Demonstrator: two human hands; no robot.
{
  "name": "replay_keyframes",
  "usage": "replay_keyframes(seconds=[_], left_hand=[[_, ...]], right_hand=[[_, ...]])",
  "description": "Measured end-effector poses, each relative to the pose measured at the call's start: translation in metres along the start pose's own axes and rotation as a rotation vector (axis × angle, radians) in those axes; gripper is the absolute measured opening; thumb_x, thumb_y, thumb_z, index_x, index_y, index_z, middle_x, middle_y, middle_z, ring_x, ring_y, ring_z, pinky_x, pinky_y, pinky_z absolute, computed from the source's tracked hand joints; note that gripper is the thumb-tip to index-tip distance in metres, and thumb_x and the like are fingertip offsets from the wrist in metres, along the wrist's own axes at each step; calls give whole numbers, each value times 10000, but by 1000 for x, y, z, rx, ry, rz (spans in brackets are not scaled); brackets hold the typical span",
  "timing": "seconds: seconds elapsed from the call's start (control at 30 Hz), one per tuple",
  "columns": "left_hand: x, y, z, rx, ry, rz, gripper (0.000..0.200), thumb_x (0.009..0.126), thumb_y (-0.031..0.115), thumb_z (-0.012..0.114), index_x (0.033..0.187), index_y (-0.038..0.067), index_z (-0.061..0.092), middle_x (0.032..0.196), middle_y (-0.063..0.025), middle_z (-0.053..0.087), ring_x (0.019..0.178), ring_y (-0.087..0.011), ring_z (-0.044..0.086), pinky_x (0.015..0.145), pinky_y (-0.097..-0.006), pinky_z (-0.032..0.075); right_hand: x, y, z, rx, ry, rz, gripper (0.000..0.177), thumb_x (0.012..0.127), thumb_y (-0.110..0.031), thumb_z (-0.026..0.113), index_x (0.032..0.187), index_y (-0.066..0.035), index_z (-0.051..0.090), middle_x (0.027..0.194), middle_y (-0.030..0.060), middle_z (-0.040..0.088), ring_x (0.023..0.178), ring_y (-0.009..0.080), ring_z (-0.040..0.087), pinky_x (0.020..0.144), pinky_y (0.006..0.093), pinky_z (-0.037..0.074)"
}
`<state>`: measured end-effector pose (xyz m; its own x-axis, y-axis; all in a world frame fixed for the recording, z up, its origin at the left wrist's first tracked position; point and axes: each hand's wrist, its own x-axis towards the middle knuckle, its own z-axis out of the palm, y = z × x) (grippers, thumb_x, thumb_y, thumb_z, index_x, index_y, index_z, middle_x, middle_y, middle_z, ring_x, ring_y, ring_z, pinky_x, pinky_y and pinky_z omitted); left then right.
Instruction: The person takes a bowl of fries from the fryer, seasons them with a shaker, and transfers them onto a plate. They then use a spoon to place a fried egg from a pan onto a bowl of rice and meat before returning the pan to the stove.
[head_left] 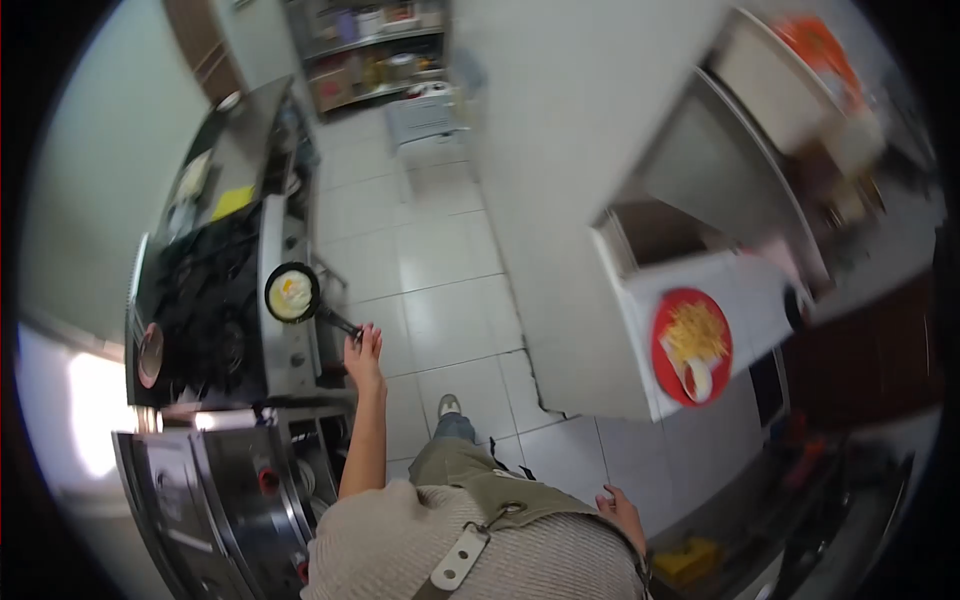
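My left hand (364,358) is closed around the handle of a small black frying pan (317,305), held out over the front edge of the stove. A fried egg (293,292) with a yellow-orange yolk lies in the pan. Low by my right side hangs my right hand (622,512), its fingers loosely apart and nothing visible in them. On the white counter to the right is a red plate (664,340) bearing french fries (697,332) and a small white cup of red sauce (698,380).
A black gas stove (205,300) runs along the left, with steel equipment (225,480) nearer me. A grey stool (420,118) and loaded shelves (375,95) stand at the far end of the tiled floor (440,260). The wall's corner juts out beside the counter.
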<state>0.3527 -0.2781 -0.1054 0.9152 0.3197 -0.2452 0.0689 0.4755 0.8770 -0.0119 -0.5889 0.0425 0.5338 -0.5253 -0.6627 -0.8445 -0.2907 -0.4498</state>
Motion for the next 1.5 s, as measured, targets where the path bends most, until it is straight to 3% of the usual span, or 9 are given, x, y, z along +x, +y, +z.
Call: replay_keyframes(seconds=[0.2,0.37,0.63,0.8,0.93,1.2,1.33,1.5], left_hand=[[-170,-52,91,232,-422,-167,302,889,198,584,1120,33,481,1111,-108,581,964,-184,593,818,-270,470],[-326,-64,166,346,-727,-393,296,890,202,573,1120,31,496,1075,-97,596,878,-150,602,770,-255,475],[-496,-107,279,491,-1137,-597,276,886,203,566,1081,11,528,996,-100,625,772,-132,618,694,-228,491],[-584,-173,377,495,-1427,-687,246,894,166,542,1088,16,525,1041,-114,614,918,-147,599,807,-266,473],[-655,-237,463,484,-1561,-796,259,890,137,542,1110,4,512,1072,-123,602,960,-164,590,841,-271,465],[-777,-327,620,583,-1783,-880,361,878,98,544,1211,-19,464,1120,-131,586,965,-176,600,808,-264,503],[-830,-389,672,587,-1893,-990,363,876,98,548,1210,-19,466,1112,-136,590,937,-172,612,785,-257,516],[-916,-466,721,639,-1881,-1139,336,872,85,552,1178,-38,484,1076,-146,599,909,-168,616,763,-252,512]], right_hand=[[-58,170,-20,147,173,180,462,851,-325,558,1197,-22,508,952,217,636,870,354,626,779,384,487],[-112,288,-35,111,411,359,457,827,-329,579,1174,-35,527,839,210,634,875,370,601,800,427,470],[-117,385,-93,290,509,543,445,831,-328,580,1167,-39,530,846,220,631,931,380,579,822,435,454],[-72,434,-137,455,532,543,451,831,-335,580,1167,-38,530,861,226,636,929,383,580,830,423,453],[-47,458,-215,542,451,625,463,831,-354,570,1171,-44,528,908,227,636,949,392,575,837,430,450],[-17,556,-369,535,785,694,473,837,-373,560,1159,-28,533,922,226,631,891,385,600,784,423,476],[-26,629,-467,435,782,797,408,854,-308,543,1145,-22,539,941,242,625,875,401,596,794,433,466],[-67,730,-653,280,1100,548,335,843,-242,554,1084,-9,558,863,193,635,819,319,622,740,378,487]])
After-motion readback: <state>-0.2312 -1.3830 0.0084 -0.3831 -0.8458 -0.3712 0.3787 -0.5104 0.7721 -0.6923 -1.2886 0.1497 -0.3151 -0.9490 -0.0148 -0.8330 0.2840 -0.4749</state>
